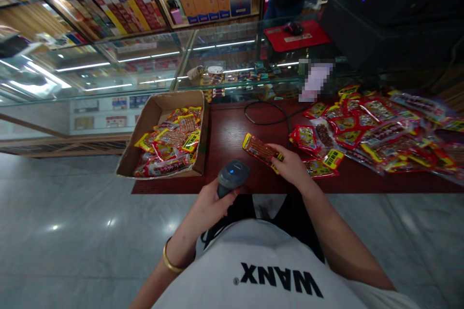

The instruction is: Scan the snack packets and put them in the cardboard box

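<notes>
Left hand (209, 206): grips scanner (233, 176)
Right hand (292, 166): grips packet (260, 148)
Box (177, 100), worktop's (226, 123) front-left corner: part-filled
Pile (377, 130), rightward: remaining, I judge

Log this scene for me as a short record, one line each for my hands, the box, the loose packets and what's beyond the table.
Left hand: holds a handheld scanner
Right hand: grips one red and yellow packet by its end
Box: open cardboard box, at the left end of the dark red table, packets inside
Loose packets: heaped pile on the table's right side
Beyond: glass counter; mouse on a red mat
</notes>
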`<state>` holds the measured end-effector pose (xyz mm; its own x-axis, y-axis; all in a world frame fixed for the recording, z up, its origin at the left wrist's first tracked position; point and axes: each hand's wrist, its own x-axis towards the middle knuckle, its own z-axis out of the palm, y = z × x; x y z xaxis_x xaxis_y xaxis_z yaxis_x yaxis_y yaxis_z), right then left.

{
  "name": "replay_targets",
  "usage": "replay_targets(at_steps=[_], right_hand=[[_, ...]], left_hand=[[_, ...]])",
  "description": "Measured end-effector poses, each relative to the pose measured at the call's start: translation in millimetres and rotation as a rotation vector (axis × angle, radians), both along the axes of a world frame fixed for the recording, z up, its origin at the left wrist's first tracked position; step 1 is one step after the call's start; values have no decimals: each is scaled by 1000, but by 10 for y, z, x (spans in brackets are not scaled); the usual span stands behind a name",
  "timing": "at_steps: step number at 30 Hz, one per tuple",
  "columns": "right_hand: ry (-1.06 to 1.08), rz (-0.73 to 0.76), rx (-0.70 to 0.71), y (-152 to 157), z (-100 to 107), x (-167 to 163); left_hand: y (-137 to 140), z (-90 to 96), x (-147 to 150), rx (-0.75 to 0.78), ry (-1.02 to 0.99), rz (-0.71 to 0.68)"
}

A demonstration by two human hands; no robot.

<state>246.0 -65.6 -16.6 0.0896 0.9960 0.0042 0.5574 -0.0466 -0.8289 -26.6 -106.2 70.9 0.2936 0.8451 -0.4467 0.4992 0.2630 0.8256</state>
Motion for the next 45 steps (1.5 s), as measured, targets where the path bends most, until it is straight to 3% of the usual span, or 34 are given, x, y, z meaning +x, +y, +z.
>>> replay_targets(at_steps=[24,28,31,34,38,42,45], right_hand=[[28,0,-43,86,-60,80],[72,-28,-16,85,-79,85],[230,-79,-2,143,-51,58],[543,-104,-1,284,83,-143],[781,129,-58,558,387,-833],[701,344,0,762,647,-1590],[488,338,158,738,747,-1651]], left_hand=[[-9,173,-10,27,27,52],[9,139,25,-2,-2,43],[30,19,23,-43,-30,87],[56,-149,-17,-72,-52,180],[74,-286,-80,-75,-60,223],[60,-294,-92,-76,-65,241],[46,-293,-86,-85,-75,245]])
